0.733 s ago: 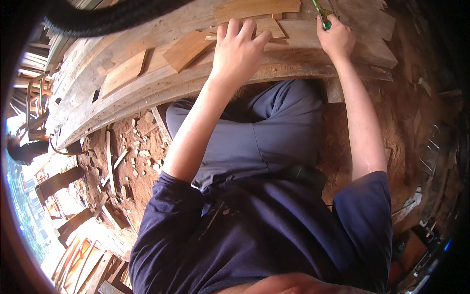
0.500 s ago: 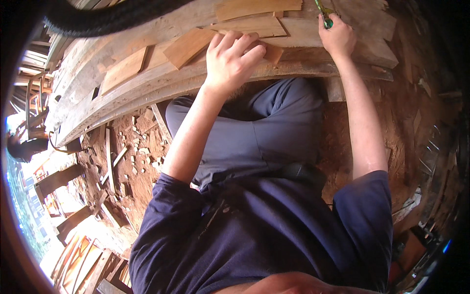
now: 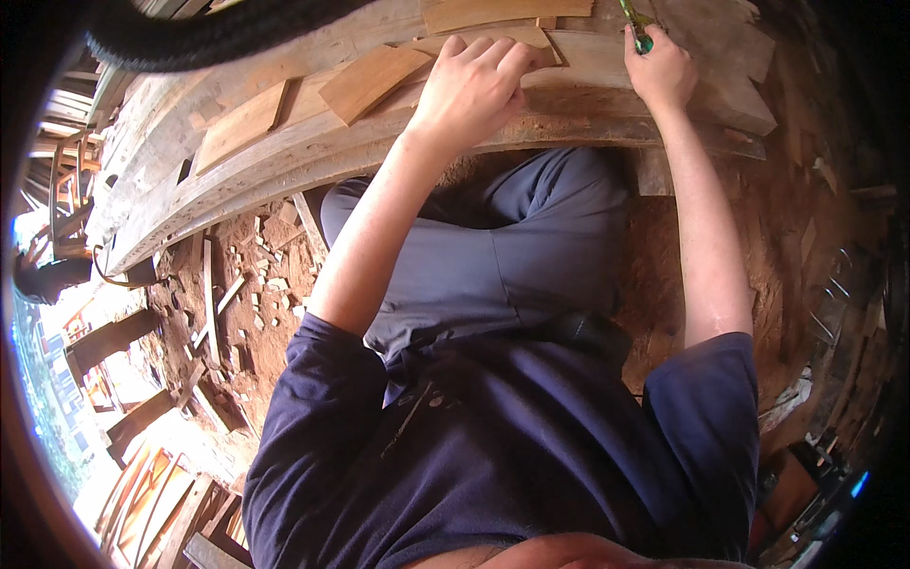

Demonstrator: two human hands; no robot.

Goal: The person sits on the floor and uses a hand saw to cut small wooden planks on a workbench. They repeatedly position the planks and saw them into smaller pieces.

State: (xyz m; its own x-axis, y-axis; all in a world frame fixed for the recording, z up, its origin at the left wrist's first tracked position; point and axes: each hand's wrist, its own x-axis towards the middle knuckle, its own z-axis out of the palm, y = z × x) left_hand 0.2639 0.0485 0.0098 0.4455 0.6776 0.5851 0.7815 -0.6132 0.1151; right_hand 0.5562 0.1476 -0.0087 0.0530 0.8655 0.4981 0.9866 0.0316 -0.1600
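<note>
My left hand [image 3: 471, 93] is over the front of a thick wooden workbench [image 3: 720, 90], its fingers curled and closed. Whatever is under its fingers is hidden. Beside it lie flat thin pieces of wood: one slanted piece [image 3: 373, 83] to the left, and another piece [image 3: 531, 43] partly behind the knuckles. My right hand [image 3: 661, 71], farther right over the bench, is closed around a slim green tool [image 3: 643, 38] with a dark part. Its far end runs out of the top of the view, and its kind cannot be made out.
Another thin board [image 3: 245, 125] lies on the left of the bench, and a long one [image 3: 507, 11] at the far side. Small wood offcuts [image 3: 270, 284] and sticks litter the brown ground at left. A thick black cable-like band [image 3: 209, 43] crosses the upper left.
My left hand has shifted slightly right and away from me, its fingers more curled. A small brown wood piece beside it has gone from sight. My right hand stays closed on the green tool.
</note>
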